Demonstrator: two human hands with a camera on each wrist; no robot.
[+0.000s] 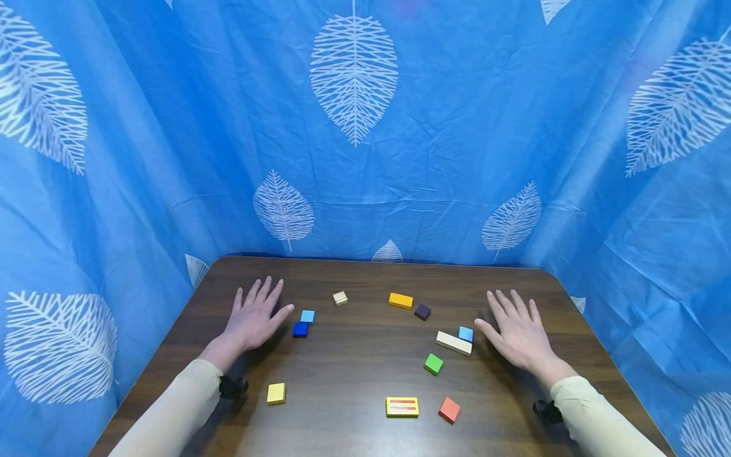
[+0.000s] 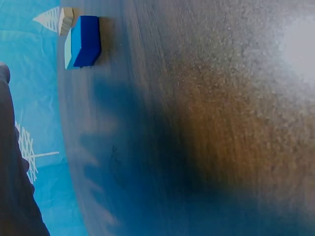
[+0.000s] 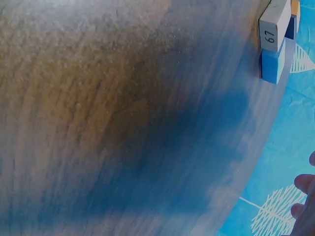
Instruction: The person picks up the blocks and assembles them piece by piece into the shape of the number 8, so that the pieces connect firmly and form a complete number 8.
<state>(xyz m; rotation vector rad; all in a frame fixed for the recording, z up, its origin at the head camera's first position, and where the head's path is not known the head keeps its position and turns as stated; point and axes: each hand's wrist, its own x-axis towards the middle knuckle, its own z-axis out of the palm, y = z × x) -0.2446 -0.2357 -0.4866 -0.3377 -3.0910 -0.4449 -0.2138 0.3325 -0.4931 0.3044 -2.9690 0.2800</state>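
Over dark-brown wood-grain table (image 1: 354,355), L hand (image 1: 256,320) & R hand (image 1: 516,333) both spread, empty; L nr pale-blue rect. block (image 1: 307,316), R nr mid-blue rect. block (image 1: 466,333).

Dark wood table (image 1: 342,368). Far-edge side: beige block (image 1: 340,298), orange block (image 1: 401,301), purple block (image 1: 422,311). Left-edge side: light-blue block (image 1: 308,316), dark-blue block (image 1: 300,330), yellow block (image 1: 276,393). Right-edge side: white bar (image 1: 454,343), mid-blue block (image 1: 466,333), green block (image 1: 433,364). Near-edge side: striped block (image 1: 402,407), red block (image 1: 449,410).
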